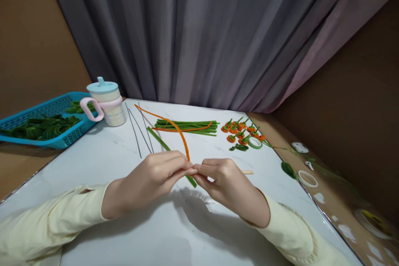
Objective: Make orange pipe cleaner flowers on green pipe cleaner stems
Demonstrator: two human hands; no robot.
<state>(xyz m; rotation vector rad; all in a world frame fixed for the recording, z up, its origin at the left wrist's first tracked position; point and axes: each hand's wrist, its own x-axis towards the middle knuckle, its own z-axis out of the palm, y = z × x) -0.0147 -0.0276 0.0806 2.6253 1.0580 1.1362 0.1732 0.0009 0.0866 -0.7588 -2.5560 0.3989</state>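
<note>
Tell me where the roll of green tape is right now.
In the head view, the roll of green tape lies flat on the white table, right of centre, just beside the cluster of small orange flowers and beyond the right hand.

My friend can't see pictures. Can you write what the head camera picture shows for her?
Two hands meet over a white table: the left hand and right hand pinch an orange pipe cleaner and a green pipe cleaner together. Behind lie a green pipe cleaner bundle, small orange flowers, a lidded cup and a blue basket.
</note>
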